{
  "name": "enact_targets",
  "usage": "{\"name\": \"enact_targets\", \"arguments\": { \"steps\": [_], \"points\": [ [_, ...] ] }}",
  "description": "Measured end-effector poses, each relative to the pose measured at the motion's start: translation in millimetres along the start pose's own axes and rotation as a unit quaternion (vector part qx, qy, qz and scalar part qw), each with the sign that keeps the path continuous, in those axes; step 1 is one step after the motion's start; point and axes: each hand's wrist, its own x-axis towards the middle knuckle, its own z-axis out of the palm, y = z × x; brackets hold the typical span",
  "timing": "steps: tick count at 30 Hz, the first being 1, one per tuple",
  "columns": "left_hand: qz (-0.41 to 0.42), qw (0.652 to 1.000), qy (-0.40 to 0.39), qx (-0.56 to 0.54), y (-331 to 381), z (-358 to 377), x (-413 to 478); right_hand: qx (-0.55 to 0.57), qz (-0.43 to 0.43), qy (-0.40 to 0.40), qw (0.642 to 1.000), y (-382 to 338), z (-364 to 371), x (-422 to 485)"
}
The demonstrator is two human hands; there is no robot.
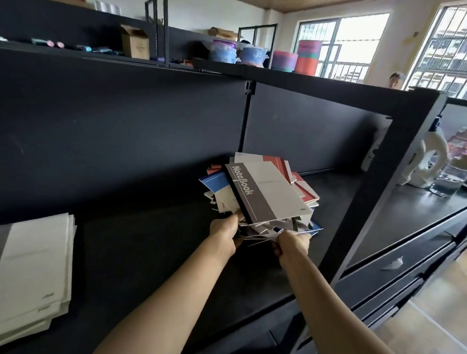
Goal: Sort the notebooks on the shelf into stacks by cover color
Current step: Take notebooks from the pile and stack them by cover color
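Only the head view to go on here. Both hands are on the mixed pile (260, 199), which sits messy and fanned out toward the right end of the black shelf (149, 249). The left hand (226, 232) has its fingers curled round the pile's near left edge, and the right hand (294, 244) is pinching the near corners of the lower books. A grey notebook (268, 191) lies on top, with blue and red covers poking out underneath. Over at the far left there's already a grey stack (29, 271), well apart from the pile. So I'd say sorting is early on. The next move is probably peeling that grey one off and carrying it across to the grey stack, and it needs a clean grip on just one book so the rest don't slide. Room-wise, there's a cardboard box (135, 44) on the top shelf, barred windows (336, 47) behind, and a wood floor lower right.
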Motion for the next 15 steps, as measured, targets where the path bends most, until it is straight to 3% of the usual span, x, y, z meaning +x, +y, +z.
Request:
{"name": "enact_targets", "arguments": {
  "steps": [2, 5, 15],
  "points": [
    [-0.003, 1.000, -0.005, -0.013, -0.1, -4.5, 1.5, 0.002, 0.006, -0.033, 0.999, 2.7, -1.5, 0.6],
    [-0.012, 1.000, -0.003, -0.023, 0.6, -9.7, 1.2, 0.037, 0.042, 0.009, 0.998, 6.3, 1.8, -3.9],
    [-0.012, 0.999, -0.007, -0.033, 8.2, -46.4, -10.1, 0.044, -0.010, 0.021, 0.999, 21.0, 22.1, -47.5]
  ]
}}
